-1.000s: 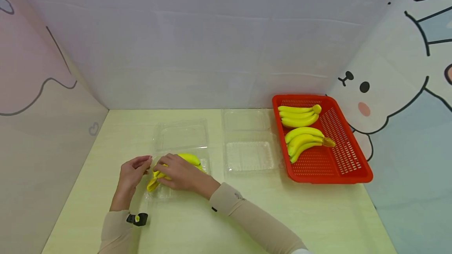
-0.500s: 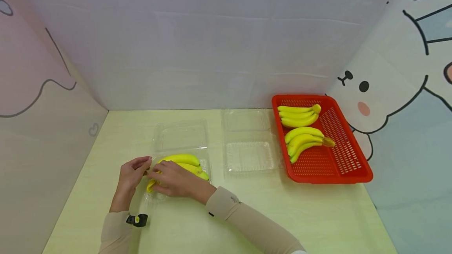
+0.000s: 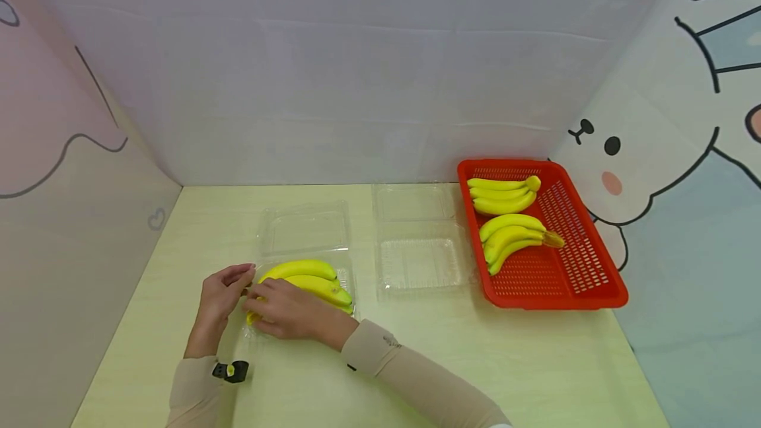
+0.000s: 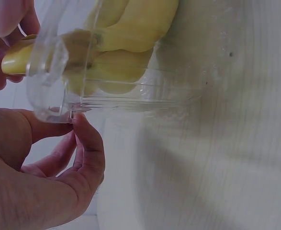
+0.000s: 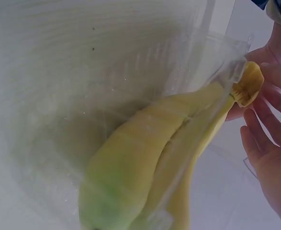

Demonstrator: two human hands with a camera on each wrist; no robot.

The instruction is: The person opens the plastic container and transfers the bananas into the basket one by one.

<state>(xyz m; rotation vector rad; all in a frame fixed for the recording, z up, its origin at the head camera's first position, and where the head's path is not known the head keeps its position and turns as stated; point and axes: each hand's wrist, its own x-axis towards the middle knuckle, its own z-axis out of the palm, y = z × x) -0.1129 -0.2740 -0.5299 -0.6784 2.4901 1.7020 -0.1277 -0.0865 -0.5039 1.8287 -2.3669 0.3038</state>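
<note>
A bunch of yellow bananas (image 3: pixel 312 277) lies in the lower half of a clear hinged plastic box (image 3: pixel 352 269), its lid (image 3: pixel 306 228) folded back. Thumb and forefinger of my left hand (image 3: pixel 220 292) pinch the box's rim (image 4: pixel 59 117) at the near left corner. My right hand (image 3: pixel 291 312) is over the stem end of the bunch, covering part of it in the head view. Its fingers (image 5: pixel 260 139) are spread loosely around the brown stem (image 5: pixel 248 86), which sticks out past the rim of the box.
A second clear plastic box (image 3: pixel 419 263) stands open beside the first. At the right, a red slotted basket (image 3: pixel 565 276) holds two banana bunches (image 3: pixel 511 240). A white sheet (image 3: pixel 380 84) hangs behind the light wooden table (image 3: pixel 380 375).
My right hand has slid left and toward me along the bunch to its stem end, uncovering more of the bananas. The left hand stays at the box corner.
</note>
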